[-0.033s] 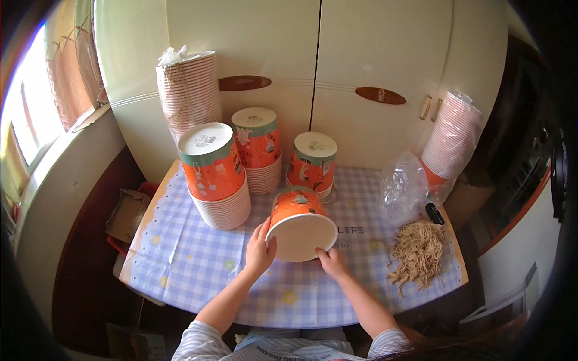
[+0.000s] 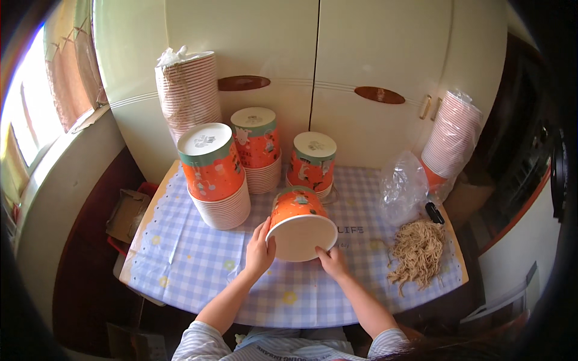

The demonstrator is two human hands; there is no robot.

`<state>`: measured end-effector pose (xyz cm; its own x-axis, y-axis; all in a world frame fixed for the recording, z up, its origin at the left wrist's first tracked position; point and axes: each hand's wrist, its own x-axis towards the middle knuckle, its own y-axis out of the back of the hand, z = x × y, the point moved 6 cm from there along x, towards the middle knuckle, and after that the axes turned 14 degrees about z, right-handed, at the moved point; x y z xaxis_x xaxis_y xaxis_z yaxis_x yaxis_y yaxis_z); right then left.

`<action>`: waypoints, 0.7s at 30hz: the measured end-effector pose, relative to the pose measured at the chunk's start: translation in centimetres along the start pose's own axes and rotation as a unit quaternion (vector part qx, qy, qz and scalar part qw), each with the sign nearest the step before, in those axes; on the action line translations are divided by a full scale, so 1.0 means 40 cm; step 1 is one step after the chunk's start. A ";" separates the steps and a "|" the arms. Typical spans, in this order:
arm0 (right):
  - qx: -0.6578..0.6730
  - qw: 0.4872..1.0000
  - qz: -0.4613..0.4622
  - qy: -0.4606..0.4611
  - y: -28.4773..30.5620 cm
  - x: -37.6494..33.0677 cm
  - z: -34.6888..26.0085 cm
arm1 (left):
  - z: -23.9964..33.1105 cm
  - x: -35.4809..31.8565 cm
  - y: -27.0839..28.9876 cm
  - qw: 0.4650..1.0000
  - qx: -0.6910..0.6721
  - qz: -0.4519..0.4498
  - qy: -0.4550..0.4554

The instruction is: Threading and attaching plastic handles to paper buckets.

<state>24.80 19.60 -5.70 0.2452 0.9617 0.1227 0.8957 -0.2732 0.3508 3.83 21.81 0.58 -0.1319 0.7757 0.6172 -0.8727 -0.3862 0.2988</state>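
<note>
An orange paper bucket [image 2: 298, 206] with a white rolled rim is tilted over the middle of the table, its open mouth and pale inside facing me. My left hand [image 2: 259, 249] holds its left side, thumb at the rim and fingers along the outer wall. At the lower right of the rim, my right hand [image 2: 332, 262] grips with the thumb inside; its other fingers are mostly hidden. Just behind it, a short stack of upside-down buckets [image 2: 312, 159] stands. Two taller inverted stacks, the front-left stack [image 2: 214, 174] and the back-left stack [image 2: 257, 147], are farther left.
A tall bagged stack of buckets [image 2: 188, 90] rises at the back left, another wrapped stack [image 2: 453, 135] at the back right. Near the right edge lie a clear plastic bag [image 2: 402, 186], a black object [image 2: 434, 213] and tan strings [image 2: 418, 253]. Cream cabinets [image 2: 373, 42] back the checkered tablecloth [image 2: 180, 259].
</note>
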 end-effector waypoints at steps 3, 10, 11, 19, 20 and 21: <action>0.008 0.927 0.258 0.272 0.075 -0.016 -0.073 | 0.031 -0.001 0.000 0.997 0.031 0.022 -0.073; -0.031 0.860 0.289 0.419 0.129 -0.075 -0.182 | 0.074 -0.011 0.016 0.975 0.068 0.041 -0.206; -0.036 0.862 0.289 0.416 0.131 -0.076 -0.183 | 0.076 -0.012 0.016 0.975 0.066 0.040 -0.206; -0.019 0.871 0.290 0.397 0.138 -0.077 -0.194 | 0.073 -0.012 0.020 0.971 0.060 0.053 -0.226; -0.031 0.859 0.296 0.416 0.137 -0.081 -0.201 | 0.067 -0.013 0.017 0.971 0.061 0.053 -0.226; -0.031 0.860 0.295 0.416 0.132 -0.080 -0.196 | 0.055 -0.014 0.021 0.974 0.035 0.078 -0.208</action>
<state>25.84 14.88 3.06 0.2776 0.3124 0.9085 0.6784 -0.7334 0.0448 4.18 19.96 2.10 -0.0461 0.4406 0.8965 -0.8210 -0.5280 0.2173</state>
